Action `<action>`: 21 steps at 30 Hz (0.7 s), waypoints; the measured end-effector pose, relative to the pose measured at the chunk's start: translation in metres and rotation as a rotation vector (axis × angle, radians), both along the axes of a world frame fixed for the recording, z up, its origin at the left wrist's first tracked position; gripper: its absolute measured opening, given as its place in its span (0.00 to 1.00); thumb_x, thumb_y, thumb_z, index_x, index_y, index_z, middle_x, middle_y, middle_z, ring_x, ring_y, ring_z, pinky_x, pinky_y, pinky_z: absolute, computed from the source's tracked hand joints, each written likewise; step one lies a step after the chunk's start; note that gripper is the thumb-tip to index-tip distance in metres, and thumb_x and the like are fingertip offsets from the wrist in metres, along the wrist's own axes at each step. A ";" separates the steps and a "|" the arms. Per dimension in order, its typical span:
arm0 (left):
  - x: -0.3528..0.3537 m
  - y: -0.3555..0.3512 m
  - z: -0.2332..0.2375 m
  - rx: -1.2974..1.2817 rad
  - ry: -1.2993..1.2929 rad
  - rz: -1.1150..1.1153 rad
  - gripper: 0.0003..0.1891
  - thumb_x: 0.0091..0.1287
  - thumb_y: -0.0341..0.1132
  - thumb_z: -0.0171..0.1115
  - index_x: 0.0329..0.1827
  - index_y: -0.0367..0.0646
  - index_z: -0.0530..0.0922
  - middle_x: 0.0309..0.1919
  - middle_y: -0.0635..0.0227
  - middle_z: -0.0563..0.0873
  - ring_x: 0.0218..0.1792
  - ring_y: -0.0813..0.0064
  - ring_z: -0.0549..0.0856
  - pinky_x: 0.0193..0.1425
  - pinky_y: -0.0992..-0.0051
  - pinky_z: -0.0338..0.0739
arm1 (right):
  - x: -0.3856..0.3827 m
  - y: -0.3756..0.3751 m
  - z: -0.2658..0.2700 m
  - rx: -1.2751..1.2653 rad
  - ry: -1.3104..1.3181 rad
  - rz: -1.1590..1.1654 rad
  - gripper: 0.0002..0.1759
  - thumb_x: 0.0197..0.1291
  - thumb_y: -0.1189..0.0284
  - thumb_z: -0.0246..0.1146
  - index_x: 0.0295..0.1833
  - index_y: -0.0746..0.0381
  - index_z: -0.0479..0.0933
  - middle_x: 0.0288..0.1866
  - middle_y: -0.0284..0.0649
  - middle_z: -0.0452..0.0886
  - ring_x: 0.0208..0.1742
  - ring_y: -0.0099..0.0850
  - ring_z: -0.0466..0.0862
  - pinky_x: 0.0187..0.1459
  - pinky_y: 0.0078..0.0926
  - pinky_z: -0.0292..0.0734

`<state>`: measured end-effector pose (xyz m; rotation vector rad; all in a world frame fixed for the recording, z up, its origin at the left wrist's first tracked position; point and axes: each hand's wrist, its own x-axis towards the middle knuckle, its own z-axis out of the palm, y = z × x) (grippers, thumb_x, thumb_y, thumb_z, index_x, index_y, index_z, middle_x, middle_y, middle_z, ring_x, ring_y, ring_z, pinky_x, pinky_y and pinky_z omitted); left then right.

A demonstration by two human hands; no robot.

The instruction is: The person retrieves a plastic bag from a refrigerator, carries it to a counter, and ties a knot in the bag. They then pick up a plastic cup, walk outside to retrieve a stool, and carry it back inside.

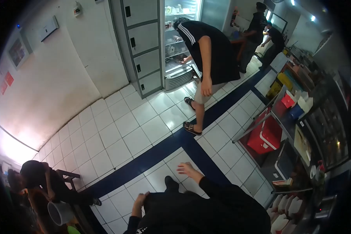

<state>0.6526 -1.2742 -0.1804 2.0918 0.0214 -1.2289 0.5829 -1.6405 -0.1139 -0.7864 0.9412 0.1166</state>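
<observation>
My left hand (140, 200) is at the lower middle, its fingers curled against the edge of the black garment (171, 212) at my front. The fingertips are partly hidden by the cloth. My right hand (187, 170) reaches out over the tiled floor with its fingers apart, holding nothing. Below it, one dark shoe (171, 184) of mine shows on the white tiles.
A person (212, 50) bends at an open fridge (177, 39) beside grey lockers (145, 58). Another person (39, 181) sits at lower left near a white bucket (61, 213). A metal table (279, 113) with a red cooler box (264, 132) lines the right. Two people stand far back.
</observation>
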 end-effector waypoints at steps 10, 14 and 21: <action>0.346 -0.142 -0.003 -0.226 -0.090 0.064 0.11 0.62 0.37 0.61 0.36 0.36 0.74 0.33 0.60 0.84 0.27 0.73 0.83 0.28 0.75 0.80 | 0.284 -0.055 -0.031 -0.185 0.090 -0.039 0.09 0.40 0.88 0.53 0.27 0.68 0.77 0.25 0.40 0.78 0.24 0.30 0.79 0.25 0.26 0.76; 0.465 -0.176 0.012 -0.383 -0.008 0.379 0.09 0.63 0.32 0.58 0.39 0.36 0.71 0.36 0.60 0.84 0.27 0.75 0.81 0.30 0.77 0.80 | 0.444 -0.109 -0.059 -0.061 0.035 -0.365 0.08 0.48 0.83 0.52 0.19 0.66 0.68 0.17 0.44 0.72 0.16 0.33 0.73 0.19 0.29 0.69; 0.591 -0.150 -0.019 -0.255 0.191 0.759 0.11 0.65 0.34 0.55 0.43 0.36 0.70 0.42 0.59 0.83 0.36 0.71 0.79 0.37 0.69 0.81 | 0.749 -0.274 0.012 -0.351 -0.211 -0.590 0.06 0.55 0.78 0.55 0.30 0.67 0.75 0.27 0.43 0.78 0.26 0.32 0.80 0.28 0.29 0.78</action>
